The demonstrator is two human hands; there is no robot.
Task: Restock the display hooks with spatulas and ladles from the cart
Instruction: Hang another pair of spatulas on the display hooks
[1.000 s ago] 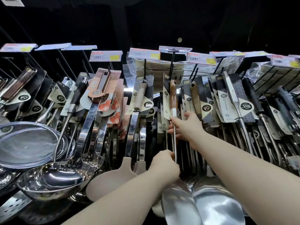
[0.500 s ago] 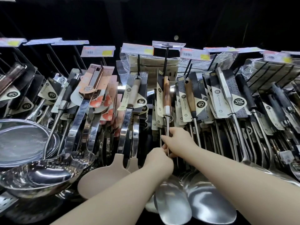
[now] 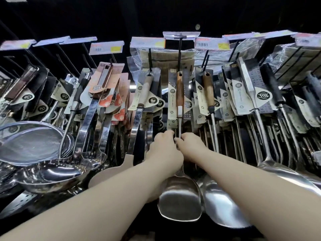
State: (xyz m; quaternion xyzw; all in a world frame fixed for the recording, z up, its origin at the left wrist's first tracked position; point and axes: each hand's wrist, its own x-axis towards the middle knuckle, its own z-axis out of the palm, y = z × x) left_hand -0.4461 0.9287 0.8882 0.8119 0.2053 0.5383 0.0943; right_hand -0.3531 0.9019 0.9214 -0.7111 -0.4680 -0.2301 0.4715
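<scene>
Through the head camera, my two hands meet at the middle of the rack. My left hand (image 3: 163, 145) has its fingers curled against the left side of a thin steel shaft, and my right hand (image 3: 191, 146) pinches the same shaft from the other side, so the knuckles of both hands sit nearly touching. The shaft belongs to the spatula (image 3: 180, 200) I am working with. Its wooden handle (image 3: 180, 91) hangs straight above my hands on a black display hook (image 3: 179, 49), against a cardboard label, and its broad steel blade lies below my wrists, between my forearms. Just right of my right forearm lies a second spatula blade (image 3: 224, 207). Above my right hand hangs another wooden-handled utensil (image 3: 207, 89) on the next hook over. Beside my left forearm is the pale head of a beige spatula (image 3: 107, 174). Further to the left rest a steel ladle (image 3: 52, 174) and, above it, a mesh strainer (image 3: 29, 140). A row of price tags (image 3: 147, 42) runs along the hook ends, well above both hands.
</scene>
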